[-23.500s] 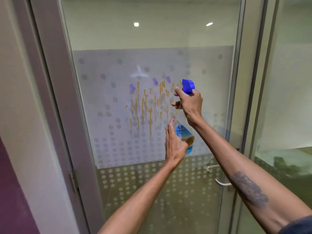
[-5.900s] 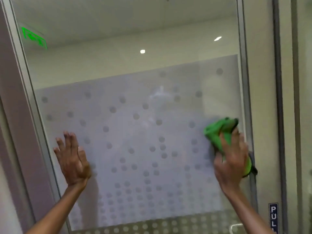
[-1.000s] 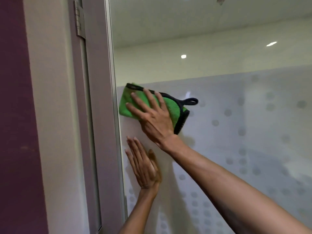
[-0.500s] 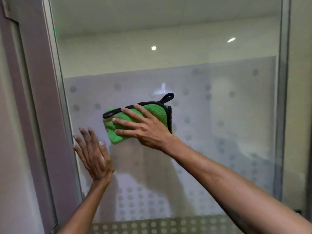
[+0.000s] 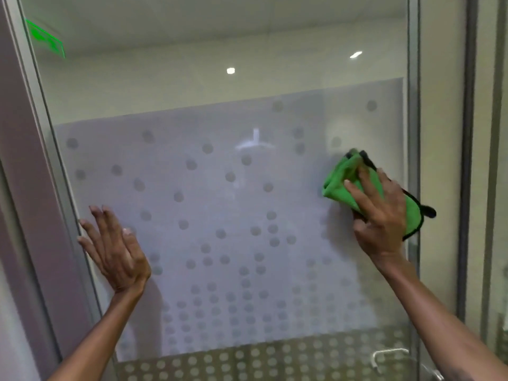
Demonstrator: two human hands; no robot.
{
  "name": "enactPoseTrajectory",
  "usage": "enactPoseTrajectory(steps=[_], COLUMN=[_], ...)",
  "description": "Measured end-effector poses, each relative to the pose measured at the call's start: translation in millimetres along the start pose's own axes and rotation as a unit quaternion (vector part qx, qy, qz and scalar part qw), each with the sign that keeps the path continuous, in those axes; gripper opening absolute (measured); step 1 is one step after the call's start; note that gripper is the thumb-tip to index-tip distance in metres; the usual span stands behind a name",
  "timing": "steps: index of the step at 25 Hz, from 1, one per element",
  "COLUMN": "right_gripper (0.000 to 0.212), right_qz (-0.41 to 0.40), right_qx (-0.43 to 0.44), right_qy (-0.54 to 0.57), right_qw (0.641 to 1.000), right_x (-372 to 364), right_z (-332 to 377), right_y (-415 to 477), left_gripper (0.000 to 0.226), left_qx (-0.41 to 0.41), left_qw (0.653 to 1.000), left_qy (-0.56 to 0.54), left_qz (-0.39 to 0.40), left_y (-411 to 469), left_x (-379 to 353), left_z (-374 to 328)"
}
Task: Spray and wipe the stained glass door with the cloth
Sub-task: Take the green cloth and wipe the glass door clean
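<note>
Both hands up against the glass door (image 5: 225, 204), well apart, one at each side of the pane. Left hand (image 5: 115, 251) spread flat near the left edge, fingers splayed and pointing up, palm to the glass, gripping nothing. Right hand (image 5: 380, 215) pressed over the green cloth (image 5: 341, 180) near the right edge, fingers spread across it, pinning it to the pane; thumb side of the hold hidden, so hard to say whether pinched or only pressed.

Largest first: glass door filling almost the whole view, clear in its upper part, covered lower down by a wide frosted band dotted with round spots, sparse at the top and dense toward the bottom. No stain visible on the frosted band. Grey metal door frame (image 5: 38, 149) slanting down the left side, matching upright along the right edge of the pane. Second glass panel (image 5: 489, 188) beyond that upright, at far right.

Cloth bunched and folded, bright green with a dark trim and a small dark loop sticking out at its lower right, over the door's right upright. Part of a metal door handle (image 5: 384, 354) at bottom right, below the right forearm. Green glowing sign (image 5: 45, 37) reflected or seen through the glass at top left. Two small ceiling lights (image 5: 231, 70) seen in the clear upper glass.
</note>
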State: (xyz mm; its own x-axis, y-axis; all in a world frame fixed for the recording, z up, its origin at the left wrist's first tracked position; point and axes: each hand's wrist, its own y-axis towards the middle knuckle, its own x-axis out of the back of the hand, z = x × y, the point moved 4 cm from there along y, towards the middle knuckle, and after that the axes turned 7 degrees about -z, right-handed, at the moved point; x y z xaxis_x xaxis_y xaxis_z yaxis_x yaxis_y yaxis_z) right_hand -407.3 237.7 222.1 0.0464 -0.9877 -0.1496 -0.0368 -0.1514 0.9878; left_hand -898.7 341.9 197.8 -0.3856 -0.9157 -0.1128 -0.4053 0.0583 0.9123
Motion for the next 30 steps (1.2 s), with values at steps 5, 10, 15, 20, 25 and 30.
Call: enactPoseTrajectory(steps=[5, 10, 15, 20, 25, 30], right_gripper=[0.046, 0.043, 0.04, 0.046, 0.046, 0.047], right_qz=[-0.114, -0.1, -0.066, 0.008, 0.094, 0.166], right_qx=[-0.308, -0.333, -0.241, -0.076, 0.234, 0.449], right_qy=[-0.017, -0.004, 0.058, 0.126, 0.193, 0.205], right_qw=[0.944, 0.938, 0.967, 0.989, 0.948, 0.854], right_x=[-12.1, -41.7, -64.8, -78.9, -72.2, -57.8], right_z=[67.8, 189.0, 301.7, 358.2, 336.1, 276.8], right_y=[-32.4, -28.7, -20.4, -24.3, -40.4, -48.5], left_gripper=[0.057, 0.053, 0.053, 0.054, 0.055, 0.056], left_qx=[0.009, 0.01, 0.006, -0.026, -0.05, -0.03], left_qw=[1.0, 1.0, 1.0, 0.999, 0.998, 0.999], left_qy=[0.0, 0.027, 0.017, 0.019, 0.029, -0.01], left_qz=[-0.001, 0.004, 0.024, 0.031, 0.025, 0.032], left_y=[1.3, 4.2, 5.1, 4.2, 3.0, 5.0], left_x=[1.1, 6.6, 6.0, 3.0, -1.4, -2.8], left_z=[2.6, 6.9, 9.4, 16.8, 29.3, 26.3])
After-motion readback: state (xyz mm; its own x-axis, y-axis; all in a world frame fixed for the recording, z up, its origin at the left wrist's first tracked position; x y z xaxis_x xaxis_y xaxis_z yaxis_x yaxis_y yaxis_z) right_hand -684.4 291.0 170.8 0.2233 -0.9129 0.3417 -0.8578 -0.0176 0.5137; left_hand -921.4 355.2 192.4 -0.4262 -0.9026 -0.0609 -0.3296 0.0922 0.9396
